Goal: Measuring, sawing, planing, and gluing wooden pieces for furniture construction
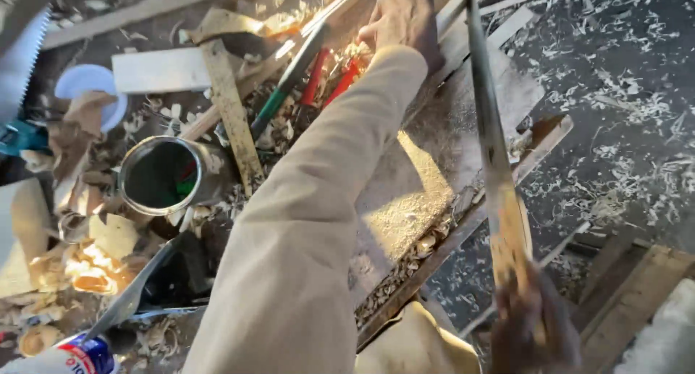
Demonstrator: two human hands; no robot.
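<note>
My left hand [402, 15] reaches far forward on a beige-sleeved arm to the back of a cluttered wooden workbench [427, 178]. Its fingers curl down right beside two red-handled tools [329, 81] and a long green-handled tool [279, 99]; I cannot make out whether it grips anything. My right hand [536, 327], in shadow at the lower right, is closed around the near end of a long narrow slat [496, 149]. The slat runs up and away past the bench's right edge.
An open metal tin [170, 175] lies left of my arm among wood shavings. A toothed saw blade [22, 55], a pale round lid [90, 84], a worn wooden strip [232, 113] and a white board [159, 70] lie at upper left. Shavings cover the floor [622, 91].
</note>
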